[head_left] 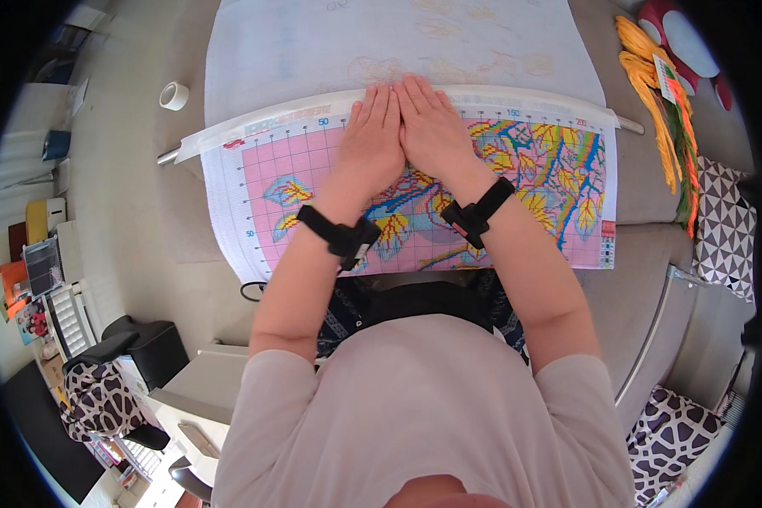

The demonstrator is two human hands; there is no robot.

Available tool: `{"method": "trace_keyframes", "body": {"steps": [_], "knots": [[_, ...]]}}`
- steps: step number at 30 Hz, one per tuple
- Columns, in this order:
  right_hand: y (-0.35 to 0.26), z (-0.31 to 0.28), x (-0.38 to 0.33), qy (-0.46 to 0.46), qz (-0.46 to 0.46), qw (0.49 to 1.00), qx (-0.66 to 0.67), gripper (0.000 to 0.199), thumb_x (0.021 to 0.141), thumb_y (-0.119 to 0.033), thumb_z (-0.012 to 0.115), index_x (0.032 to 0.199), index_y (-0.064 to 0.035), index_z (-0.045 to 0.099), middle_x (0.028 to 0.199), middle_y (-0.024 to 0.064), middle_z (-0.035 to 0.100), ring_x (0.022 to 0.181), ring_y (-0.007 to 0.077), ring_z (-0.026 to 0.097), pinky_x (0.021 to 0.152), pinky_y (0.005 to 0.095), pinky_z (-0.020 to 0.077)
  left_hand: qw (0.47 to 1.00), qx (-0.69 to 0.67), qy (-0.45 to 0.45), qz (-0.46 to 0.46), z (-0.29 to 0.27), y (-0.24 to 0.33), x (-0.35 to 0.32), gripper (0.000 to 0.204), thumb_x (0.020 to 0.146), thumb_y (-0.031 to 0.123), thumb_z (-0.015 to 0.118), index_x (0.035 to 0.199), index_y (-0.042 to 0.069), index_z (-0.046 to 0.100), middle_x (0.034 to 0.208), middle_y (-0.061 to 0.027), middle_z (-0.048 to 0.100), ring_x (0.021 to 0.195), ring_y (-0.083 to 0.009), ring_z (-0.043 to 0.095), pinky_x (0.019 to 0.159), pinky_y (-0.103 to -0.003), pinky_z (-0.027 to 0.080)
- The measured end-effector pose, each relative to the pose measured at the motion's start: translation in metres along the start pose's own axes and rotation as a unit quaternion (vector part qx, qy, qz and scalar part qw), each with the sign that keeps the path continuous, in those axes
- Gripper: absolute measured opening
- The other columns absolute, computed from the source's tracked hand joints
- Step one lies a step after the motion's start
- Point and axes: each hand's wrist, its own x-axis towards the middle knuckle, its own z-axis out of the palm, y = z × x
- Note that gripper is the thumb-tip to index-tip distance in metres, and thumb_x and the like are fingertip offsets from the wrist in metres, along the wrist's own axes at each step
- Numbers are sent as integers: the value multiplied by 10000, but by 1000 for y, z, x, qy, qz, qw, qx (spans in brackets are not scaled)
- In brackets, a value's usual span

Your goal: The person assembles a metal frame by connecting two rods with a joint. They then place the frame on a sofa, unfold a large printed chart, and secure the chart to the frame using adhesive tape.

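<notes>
A printed cross-stitch cloth (288, 165) lies in front of me, with a pink grid and yellow, blue and green leaves. A long rod (631, 125) runs across it from side to side, its metal ends sticking out past the cloth, with a whitish strip (533, 104) along its length. My left hand (372, 140) and my right hand (432, 131) lie flat side by side, fingers stretched forward and fingertips on the strip near the middle. Both hold nothing. Beyond the rod spreads the cloth's pale side (313, 51), faint colours showing through.
A white roll of tape (173, 96) sits left of the cloth. To the far right lie skeins of yellow and orange thread (652, 102) with a card. Patterned cushions (724, 229) are at the right; a black chair (148, 347) stands lower left.
</notes>
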Motion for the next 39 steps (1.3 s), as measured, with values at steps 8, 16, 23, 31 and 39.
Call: {"method": "trace_keyframes", "body": {"steps": [8, 16, 23, 31, 39], "knots": [[4, 3, -1, -15, 28, 999, 44, 526, 908, -300, 432, 1358, -29, 425, 1446, 135, 378, 1354, 253, 328, 1111, 414, 249, 998, 42, -12, -44, -9, 6, 13, 562, 903, 233, 422, 1408, 6, 327, 1469, -162, 319, 1387, -296, 258, 1133, -440, 194], [27, -11, -12, -36, 39, 997, 49, 563, 946, -404, 387, 1401, -73, 369, 1484, 104, 322, 1382, 220, 278, 1127, 398, 217, 993, 91, 13, -75, -9, -13, 6, 615, 901, 344, 464, 1409, 26, 327, 1463, -149, 334, 1381, -291, 270, 1131, -426, 208], [90, -23, -36, -57, 82, 995, -13, 571, 959, -408, 372, 1441, -108, 304, 1516, 87, 258, 1397, 229, 244, 1136, 395, 198, 990, 108, 23, -92, -22, -36, -2, 695, 893, 454, 492, 1399, 5, 332, 1459, -158, 339, 1378, -294, 272, 1126, -427, 215], [176, -43, -70, -61, 143, 988, -28, 572, 965, -419, 361, 1449, -123, 290, 1521, 89, 244, 1405, 240, 219, 1133, 418, 194, 976, 132, -42, -166, -50, -97, -14, 660, 933, 463, 415, 1368, -31, 367, 1440, -201, 352, 1368, -315, 279, 1119, -422, 215], [250, -52, -97, -47, 214, 974, -52, 589, 964, -438, 344, 1457, -125, 273, 1532, 85, 215, 1413, 246, 198, 1131, 424, 194, 967, 155, -26, -202, -63, -165, -45, 674, 944, 462, 386, 1386, -44, 330, 1468, -213, 296, 1382, -330, 242, 1126, -452, 185]]}}
